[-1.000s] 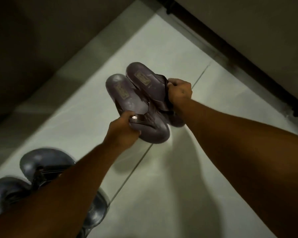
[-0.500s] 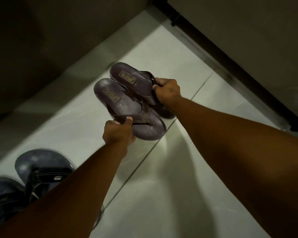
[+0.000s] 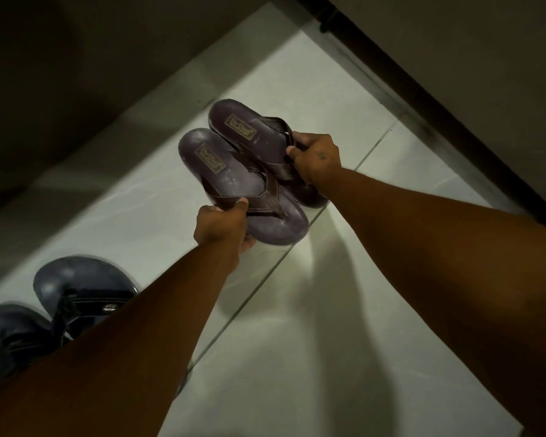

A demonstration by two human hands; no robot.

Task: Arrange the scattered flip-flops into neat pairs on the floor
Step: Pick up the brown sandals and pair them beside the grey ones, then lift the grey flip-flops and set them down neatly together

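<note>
Two brown flip-flops lie side by side over the pale tiled floor (image 3: 297, 357), heels pointing away from me. My left hand (image 3: 223, 227) grips the strap of the nearer brown flip-flop (image 3: 234, 181). My right hand (image 3: 317, 157) grips the strap of the farther brown flip-flop (image 3: 249, 127), whose toe end is hidden behind that hand. I cannot tell whether their soles touch the tiles. A pair of dark grey flip-flops sits at lower left, one (image 3: 76, 288) beside the other (image 3: 7, 339), both partly covered by my left forearm.
A dark wall (image 3: 76, 74) runs along the left side of the tiles. A door or panel with a dark bottom rail (image 3: 423, 89) borders the floor at upper right. A tile joint (image 3: 252, 291) runs diagonally under the brown pair.
Both hands have lowered the brown flip-flops and flattened them, so they now lie side by side with footbeds up. The view has shifted slightly.
</note>
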